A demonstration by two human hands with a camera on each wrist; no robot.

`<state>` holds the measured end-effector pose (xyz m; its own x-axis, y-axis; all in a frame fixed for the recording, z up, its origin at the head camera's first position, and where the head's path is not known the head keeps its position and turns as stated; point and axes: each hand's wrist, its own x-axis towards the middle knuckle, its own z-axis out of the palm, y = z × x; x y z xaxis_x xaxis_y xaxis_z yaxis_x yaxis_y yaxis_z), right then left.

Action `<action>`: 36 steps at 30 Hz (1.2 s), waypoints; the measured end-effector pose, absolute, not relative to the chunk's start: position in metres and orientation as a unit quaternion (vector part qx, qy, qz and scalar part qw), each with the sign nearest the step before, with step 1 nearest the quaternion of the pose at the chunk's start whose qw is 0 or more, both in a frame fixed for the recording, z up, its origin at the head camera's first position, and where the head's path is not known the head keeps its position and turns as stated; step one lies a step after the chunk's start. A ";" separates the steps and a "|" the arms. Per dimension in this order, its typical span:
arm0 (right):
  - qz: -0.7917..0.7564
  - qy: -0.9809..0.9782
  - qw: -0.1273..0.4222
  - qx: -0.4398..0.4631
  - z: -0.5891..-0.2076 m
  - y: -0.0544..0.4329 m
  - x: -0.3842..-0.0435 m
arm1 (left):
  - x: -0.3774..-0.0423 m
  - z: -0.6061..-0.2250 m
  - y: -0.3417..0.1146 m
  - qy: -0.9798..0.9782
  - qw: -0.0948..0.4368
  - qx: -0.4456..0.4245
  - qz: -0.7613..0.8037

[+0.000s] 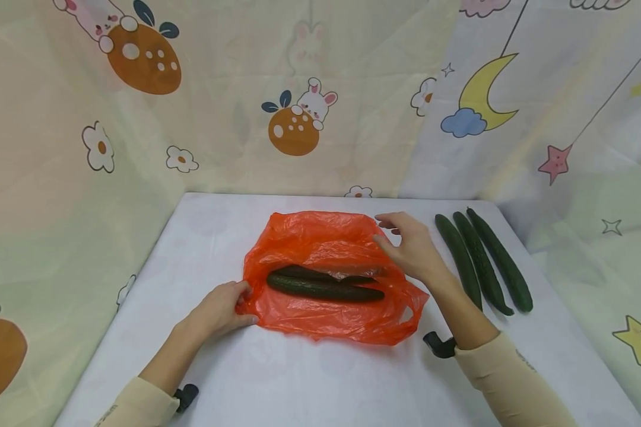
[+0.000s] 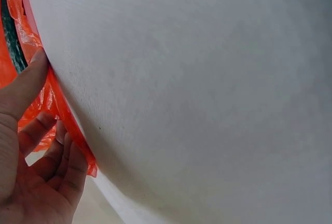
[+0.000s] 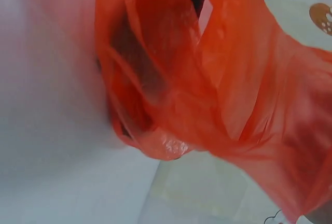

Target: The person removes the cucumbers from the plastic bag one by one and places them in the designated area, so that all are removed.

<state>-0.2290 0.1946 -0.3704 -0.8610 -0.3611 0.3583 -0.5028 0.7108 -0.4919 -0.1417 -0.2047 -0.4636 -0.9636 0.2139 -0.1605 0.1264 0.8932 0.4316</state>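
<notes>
A thin red plastic bag (image 1: 320,237) lies spread on the table in the head view. At least two dark green cucumbers (image 1: 326,289) rest in its middle, partly covered by a fold of plastic. At the bag's left edge my left hand (image 1: 221,305) holds the plastic between thumb and curved fingers. The left wrist view shows the thumb (image 2: 32,73) against the bag's rim. My right hand (image 1: 411,243) grips the bag's upper right edge, its thumb and fingers bent. In the right wrist view stretched plastic (image 3: 233,99) hides most of that hand.
Several more cucumbers (image 1: 483,261) lie side by side to the right of the bag, close to my right forearm. The white table (image 1: 213,225) meets a cartoon-printed cloth (image 1: 224,118) at its back and sides. Black wrist mounts (image 1: 440,345) sit on both wrists.
</notes>
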 end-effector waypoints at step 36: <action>0.304 -0.887 0.089 0.337 -0.356 0.117 -0.208 | -0.143 -0.466 -0.210 0.967 0.103 0.103 0.212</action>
<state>-0.2075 0.1170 -0.3563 -0.7569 -0.5442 0.3618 -0.6518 0.5881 -0.4788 -0.1430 -0.2098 -0.4658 -0.9579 0.2418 -0.1549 0.1549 0.8893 0.4303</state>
